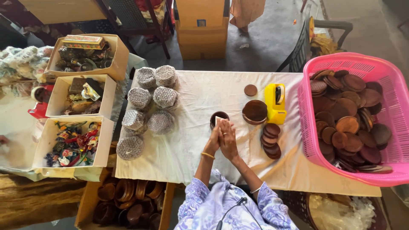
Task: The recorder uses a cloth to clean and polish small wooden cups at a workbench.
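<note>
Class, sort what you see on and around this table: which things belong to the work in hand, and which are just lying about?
In hand: left hand, right hand, small wooden bowl, wooden discs, pink basket.

Lying about: yellow tape dispenser, wrapped bundles, boxes of trinkets.

A: What does the table (187, 149) look like?

B: It carries a pale cloth (200, 91) and stands on a grey concrete floor (264, 42) in soft, even daylight.

A: And behind it?

B: 2 stacked cardboard cartons (201, 30) on the floor, a dark metal chair (304, 47) to their right, and a wooden chair frame (145, 21) to their left.

A: Anything at the left edge?

B: A second table under a light plastic sheet (15, 123).
</note>
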